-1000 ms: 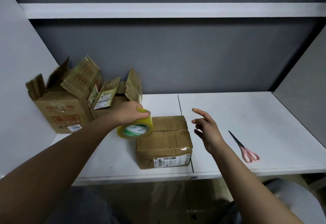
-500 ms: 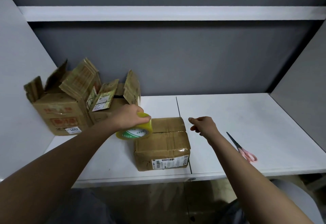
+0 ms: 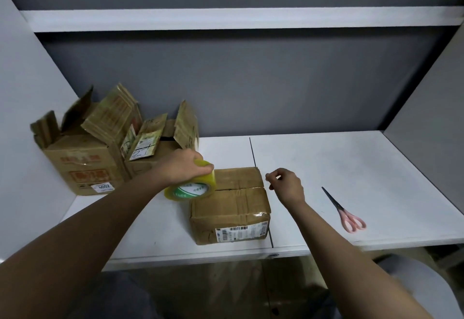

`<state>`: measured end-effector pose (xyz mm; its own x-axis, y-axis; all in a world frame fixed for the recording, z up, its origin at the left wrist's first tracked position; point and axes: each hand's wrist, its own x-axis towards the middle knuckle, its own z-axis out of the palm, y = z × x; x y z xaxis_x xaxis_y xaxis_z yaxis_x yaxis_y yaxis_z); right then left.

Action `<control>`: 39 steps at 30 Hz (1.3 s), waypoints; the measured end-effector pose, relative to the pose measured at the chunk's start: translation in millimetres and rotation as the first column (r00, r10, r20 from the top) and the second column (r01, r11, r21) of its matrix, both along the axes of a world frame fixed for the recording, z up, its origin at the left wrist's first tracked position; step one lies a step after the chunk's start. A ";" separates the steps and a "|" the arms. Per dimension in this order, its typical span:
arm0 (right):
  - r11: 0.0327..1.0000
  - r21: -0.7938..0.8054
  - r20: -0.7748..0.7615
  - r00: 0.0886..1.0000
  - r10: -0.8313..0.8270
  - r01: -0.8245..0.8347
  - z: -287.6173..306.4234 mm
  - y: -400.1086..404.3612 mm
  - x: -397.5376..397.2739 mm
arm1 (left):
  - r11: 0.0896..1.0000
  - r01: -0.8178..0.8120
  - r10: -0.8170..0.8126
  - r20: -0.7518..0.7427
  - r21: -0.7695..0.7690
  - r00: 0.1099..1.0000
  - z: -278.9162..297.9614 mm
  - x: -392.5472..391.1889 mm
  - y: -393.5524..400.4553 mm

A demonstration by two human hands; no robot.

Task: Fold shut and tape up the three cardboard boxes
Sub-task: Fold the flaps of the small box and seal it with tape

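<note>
A closed cardboard box [image 3: 229, 208] with a barcode label sits at the table's front edge, its top flaps meeting in a seam. My left hand [image 3: 183, 168] grips a roll of yellowish clear tape [image 3: 192, 188] from above, against the box's left top edge. My right hand [image 3: 285, 184] hovers at the box's far right corner, fingers curled, thumb and forefinger pinched together; I can make out no tape strip between them. Two more boxes stand at the back left with flaps up: a large one [image 3: 80, 165] and a smaller one [image 3: 150, 152] behind my left hand.
Pink-handled scissors [image 3: 345, 212] lie on the white table [image 3: 351, 168] to the right of my right hand. Grey walls close in the left, back and right sides, and a white shelf [image 3: 238, 21] runs overhead. The table's front edge is just below the closed box.
My right hand went from open and spread to curled with pinched fingertips, moving slightly toward the box's far right corner. My left hand kept the tape roll at the box's left edge.
</note>
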<state>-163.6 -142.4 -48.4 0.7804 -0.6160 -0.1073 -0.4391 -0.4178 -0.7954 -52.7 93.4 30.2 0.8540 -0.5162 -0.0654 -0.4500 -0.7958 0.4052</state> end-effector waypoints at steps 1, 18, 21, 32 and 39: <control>1.000 0.013 0.004 1.000 -0.015 0.015 -4.1 0.9 -0.5 | 1.000 0.001 -0.001 0.008 0.003 1.000 -0.2 -0.4 -0.3; 0.972 0.176 0.134 0.975 -0.179 0.155 -35.2 7.1 -4.1 | 0.988 0.065 -0.075 0.062 0.140 0.995 7.9 -12.9 -15.0; 0.963 0.226 0.128 0.975 -0.180 0.148 -40.2 5.1 -3.0 | 0.983 0.067 -0.084 0.093 0.171 0.992 7.4 -14.4 -17.9; 0.901 0.407 0.031 0.984 -0.178 0.150 -55.8 4.4 7.5 | 0.997 0.051 -0.053 0.037 0.053 0.998 3.5 -8.6 -16.0; 0.935 0.326 -0.015 0.990 -0.140 0.137 -55.3 11.1 15.2 | 0.999 0.036 -0.037 0.050 0.021 0.998 1.4 -8.0 -13.2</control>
<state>-148.4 -131.2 -103.7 0.6916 -0.6505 -0.3139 -0.4667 -0.0707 -0.8816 -60.7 80.2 31.6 0.8369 -0.5464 -0.0331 -0.4988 -0.7861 0.3651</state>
